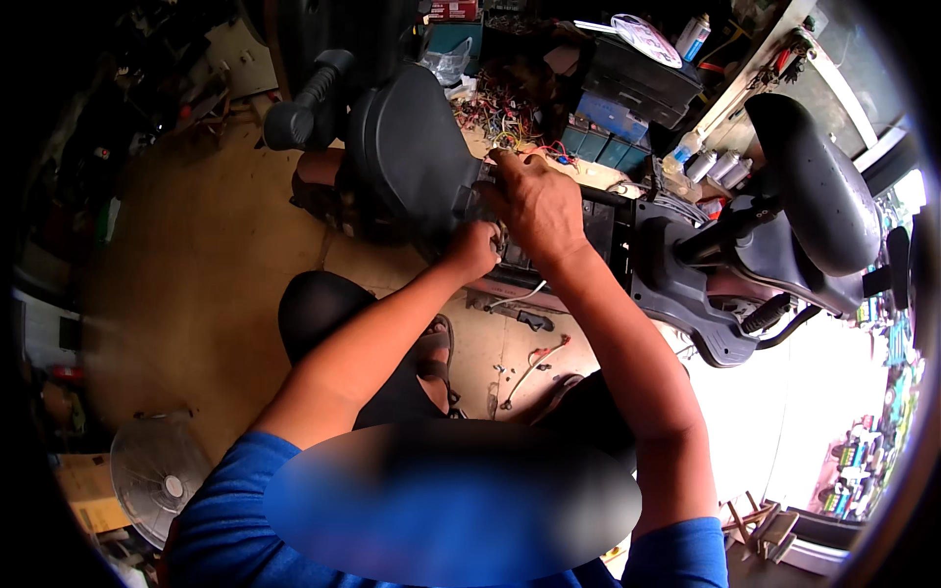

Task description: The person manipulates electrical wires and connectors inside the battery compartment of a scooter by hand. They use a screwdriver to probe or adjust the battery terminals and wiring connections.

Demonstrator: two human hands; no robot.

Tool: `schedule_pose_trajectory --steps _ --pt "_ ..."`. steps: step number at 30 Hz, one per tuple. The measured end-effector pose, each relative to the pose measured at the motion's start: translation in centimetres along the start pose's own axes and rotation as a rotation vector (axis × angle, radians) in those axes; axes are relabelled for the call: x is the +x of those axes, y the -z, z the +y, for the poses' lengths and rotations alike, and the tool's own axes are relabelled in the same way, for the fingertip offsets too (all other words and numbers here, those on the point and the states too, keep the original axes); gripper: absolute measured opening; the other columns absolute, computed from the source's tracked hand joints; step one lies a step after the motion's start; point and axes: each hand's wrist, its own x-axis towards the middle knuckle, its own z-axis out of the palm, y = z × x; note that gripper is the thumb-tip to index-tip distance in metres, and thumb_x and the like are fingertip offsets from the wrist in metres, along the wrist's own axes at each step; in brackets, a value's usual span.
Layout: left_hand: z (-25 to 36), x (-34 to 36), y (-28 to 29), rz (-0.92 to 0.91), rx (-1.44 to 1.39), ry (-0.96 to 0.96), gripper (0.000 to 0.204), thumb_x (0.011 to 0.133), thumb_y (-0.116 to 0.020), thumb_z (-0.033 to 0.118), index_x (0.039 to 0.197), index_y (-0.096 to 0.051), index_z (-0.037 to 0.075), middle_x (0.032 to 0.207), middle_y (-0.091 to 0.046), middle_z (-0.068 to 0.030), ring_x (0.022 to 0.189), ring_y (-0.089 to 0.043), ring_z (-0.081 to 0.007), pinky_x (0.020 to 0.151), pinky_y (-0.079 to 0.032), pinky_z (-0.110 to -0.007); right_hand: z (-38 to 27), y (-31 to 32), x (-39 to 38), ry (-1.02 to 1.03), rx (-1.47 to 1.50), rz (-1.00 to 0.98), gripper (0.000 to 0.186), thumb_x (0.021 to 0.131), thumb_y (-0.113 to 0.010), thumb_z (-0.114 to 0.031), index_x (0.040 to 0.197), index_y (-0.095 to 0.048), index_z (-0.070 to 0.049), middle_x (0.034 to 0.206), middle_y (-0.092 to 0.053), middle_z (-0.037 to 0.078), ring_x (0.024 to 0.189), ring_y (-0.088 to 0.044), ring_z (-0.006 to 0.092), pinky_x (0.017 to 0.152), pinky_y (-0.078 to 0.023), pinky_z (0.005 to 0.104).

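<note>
In front of me stands a scooter with a black padded seat (417, 147) on the left and a dark grey plastic body (676, 274) on the right. Both my hands meet at the frame just right of that seat. My left hand (475, 250) has its fingers curled closed at the lower edge of the seat base. Slightly above it, my right hand (539, 204) bends its fingers down in a closed grip against the same spot. Whatever they pinch is hidden by the fingers. A thin white cable (518, 296) hangs below my right hand.
Beyond the scooter lie a tangle of coloured wires (505, 113) and stacked batteries (608, 122). A rounded black cushion (818, 186) rises at the right. On the floor are a cable with red ends (537, 370) and a small black part (534, 320). A fan (162, 480) stands lower left.
</note>
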Motion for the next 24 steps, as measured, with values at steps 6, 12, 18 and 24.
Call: schedule_pose_trajectory --steps 6,12,18,24 --pt "-0.27 -0.12 -0.46 0.102 0.023 -0.055 0.019 0.069 -0.08 0.0 0.084 -0.068 0.002 0.081 -0.072 -0.0207 0.082 -0.073 -0.0391 0.075 -0.057 -0.047 0.15 0.23 -0.1 0.088 0.371 -0.045 0.048 0.091 -0.077 -0.03 0.133 -0.064 -0.01 0.096 -0.071 0.021 0.088 -0.072 0.0392 0.078 -0.058 0.0464" --pt "0.34 -0.06 0.21 0.051 0.015 -0.035 0.019 0.068 -0.081 0.0 0.082 -0.068 0.003 0.079 -0.072 -0.0189 0.079 -0.073 -0.0367 0.073 -0.057 -0.046 -0.18 0.27 -0.25 0.032 0.12 0.088 0.053 0.09 -0.077 -0.025 0.14 -0.063 -0.009 0.099 -0.07 0.023 0.091 -0.07 0.0431 0.082 -0.056 0.05" --pt "0.25 -0.02 0.34 0.02 -0.001 -0.038 0.017 0.069 -0.079 0.0 0.083 -0.07 0.002 0.08 -0.073 -0.0181 0.079 -0.073 -0.0376 0.072 -0.057 -0.046 -0.01 0.32 -0.4 0.001 0.073 0.063 0.055 0.088 -0.08 -0.027 0.136 -0.065 -0.005 0.098 -0.07 0.021 0.09 -0.07 0.042 0.08 -0.056 0.0491" --pt "0.16 -0.04 0.13 0.145 -0.016 -0.12 0.015 0.069 -0.078 -0.001 0.083 -0.071 0.002 0.082 -0.073 -0.0199 0.08 -0.073 -0.0399 0.073 -0.057 -0.045 0.14 0.21 -0.07 0.08 0.4 -0.038 0.051 0.089 -0.08 -0.029 0.132 -0.067 -0.006 0.094 -0.069 0.021 0.085 -0.07 0.0402 0.078 -0.056 0.0488"
